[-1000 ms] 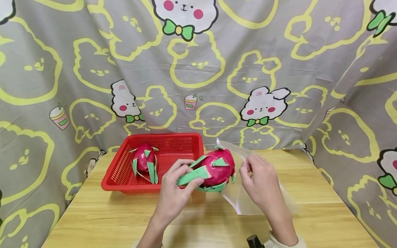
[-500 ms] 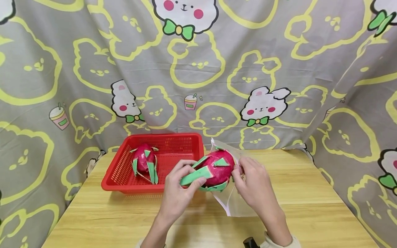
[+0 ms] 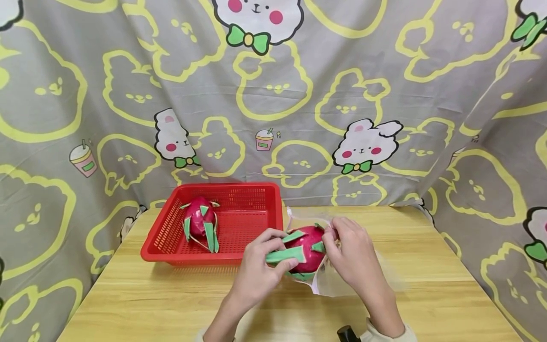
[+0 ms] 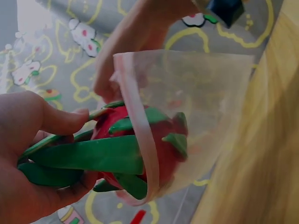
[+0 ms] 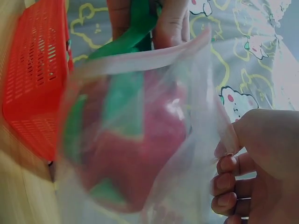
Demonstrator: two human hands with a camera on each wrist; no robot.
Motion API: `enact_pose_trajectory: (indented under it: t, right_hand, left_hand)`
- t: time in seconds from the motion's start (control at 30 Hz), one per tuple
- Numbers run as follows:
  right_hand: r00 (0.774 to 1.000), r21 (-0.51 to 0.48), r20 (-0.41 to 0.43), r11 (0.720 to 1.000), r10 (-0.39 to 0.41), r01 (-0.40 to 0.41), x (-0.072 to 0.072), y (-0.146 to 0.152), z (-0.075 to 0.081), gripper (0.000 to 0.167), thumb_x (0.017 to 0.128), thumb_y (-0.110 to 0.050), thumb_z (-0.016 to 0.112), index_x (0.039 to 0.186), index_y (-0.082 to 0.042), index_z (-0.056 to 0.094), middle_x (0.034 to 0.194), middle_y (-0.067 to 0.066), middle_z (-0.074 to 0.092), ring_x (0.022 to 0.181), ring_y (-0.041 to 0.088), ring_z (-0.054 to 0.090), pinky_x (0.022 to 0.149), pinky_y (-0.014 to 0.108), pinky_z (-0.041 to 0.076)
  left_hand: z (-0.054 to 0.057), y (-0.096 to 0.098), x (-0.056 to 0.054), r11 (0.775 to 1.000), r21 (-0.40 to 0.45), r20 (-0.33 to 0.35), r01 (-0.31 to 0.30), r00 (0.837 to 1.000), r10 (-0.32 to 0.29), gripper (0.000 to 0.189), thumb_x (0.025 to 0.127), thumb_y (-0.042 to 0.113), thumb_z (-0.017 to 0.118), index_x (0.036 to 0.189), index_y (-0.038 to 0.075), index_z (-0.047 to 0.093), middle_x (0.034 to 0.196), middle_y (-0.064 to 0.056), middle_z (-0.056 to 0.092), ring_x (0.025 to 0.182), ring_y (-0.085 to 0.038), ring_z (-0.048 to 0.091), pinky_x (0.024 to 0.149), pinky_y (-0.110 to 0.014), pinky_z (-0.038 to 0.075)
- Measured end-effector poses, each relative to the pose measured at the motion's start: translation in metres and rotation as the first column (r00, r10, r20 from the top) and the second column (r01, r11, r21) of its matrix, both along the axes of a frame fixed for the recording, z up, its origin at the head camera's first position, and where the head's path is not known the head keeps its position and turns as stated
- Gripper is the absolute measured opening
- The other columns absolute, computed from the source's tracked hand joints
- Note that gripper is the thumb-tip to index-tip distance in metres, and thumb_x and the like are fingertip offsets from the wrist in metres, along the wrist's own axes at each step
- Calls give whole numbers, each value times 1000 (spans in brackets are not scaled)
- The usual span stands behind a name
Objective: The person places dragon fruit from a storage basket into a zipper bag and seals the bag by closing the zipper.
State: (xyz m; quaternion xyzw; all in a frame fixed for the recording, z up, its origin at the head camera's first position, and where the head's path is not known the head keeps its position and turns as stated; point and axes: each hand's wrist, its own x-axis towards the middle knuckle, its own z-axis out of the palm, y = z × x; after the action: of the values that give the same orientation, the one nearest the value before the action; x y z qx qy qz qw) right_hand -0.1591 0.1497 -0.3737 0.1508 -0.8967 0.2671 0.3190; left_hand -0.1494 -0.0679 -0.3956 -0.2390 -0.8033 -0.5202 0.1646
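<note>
My left hand grips a dragon fruit by its long green leaves at the stem end. The fruit is red with green scales. Its far end sits inside a clear zip bag, whose pinkish zip strip crosses the fruit in the left wrist view. My right hand pinches the edge of the bag's mouth between thumb and fingertip, clearly seen in the right wrist view. Through the plastic, most of the fruit's body shows, while the leaf ends stick out of the mouth into the left hand.
A red perforated basket stands to the left at the back of the wooden table. Inside it lies a second dragon fruit. A patterned curtain hangs behind and at both sides.
The dragon fruit has moved right and down, its end passing into the bag's mouth. My left hand has travelled with it; the right hand came left with the bag edge.
</note>
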Motion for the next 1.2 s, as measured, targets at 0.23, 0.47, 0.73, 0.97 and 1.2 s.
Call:
enact_pose_trajectory:
  t: [0.23,0.47,0.73,0.97,1.2]
  right_hand:
    - [999,-4,35,1000,-1,1,0,0,2,32,92,-6,61,69,-18,43,65,-7,38,61,12,39,61,31,35]
    - [993,16,119,1000,9,-11,0,-2,2,29,92,-7,60,69,-17,46,64,-6,41,63,13,41,59,30,37]
    - [991,65,133,997,31,-40,-1,-2,0,30,91,-6,60,68,-18,45,64,-6,40,62,13,39,59,29,36]
    - [989,80,138,995,55,-66,-1,-2,-2,31,90,-4,58,67,-19,44,63,-7,38,60,11,37,57,28,34]
    - [984,79,162,993,77,-90,2,1,-1,30,89,-3,59,68,-19,45,64,-6,39,60,10,35,55,25,33]
  left_hand:
    - [-8,6,1,997,-72,27,40,999,-38,25,81,15,87,77,20,63,114,6,67,105,-13,63,90,-33,54]
    - [-18,11,0,989,-128,37,79,996,-75,11,87,11,79,84,15,69,114,1,65,106,-15,61,92,-35,52]
    - [-22,16,1,973,-209,65,95,994,-83,15,89,9,72,79,16,64,114,0,65,109,-17,61,94,-37,51]
    - [-25,21,2,950,-283,110,129,989,-101,13,94,10,67,83,16,64,116,-1,64,108,-15,59,93,-36,51]
    - [-26,26,8,887,-411,128,211,977,-173,17,102,11,58,86,18,59,116,1,57,99,-9,53,85,-24,49]
